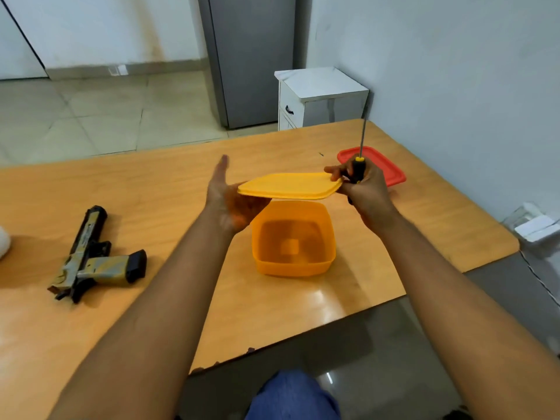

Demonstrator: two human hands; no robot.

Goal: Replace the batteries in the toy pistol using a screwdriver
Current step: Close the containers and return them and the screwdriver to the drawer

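Observation:
The toy pistol, black with a yellow-grey pattern, lies on its side at the left of the wooden table. A yellow lid hovers flat above an open yellow box at the table's middle; the box looks empty. My right hand pinches the lid's right edge and also grips a screwdriver with a black and yellow handle, shaft pointing up. My left hand is spread, palm against the lid's left edge.
A red lidded container sits behind my right hand near the wall. A white object shows at the table's left edge. A white cabinet and a grey fridge stand beyond the table. My knee is below the front edge.

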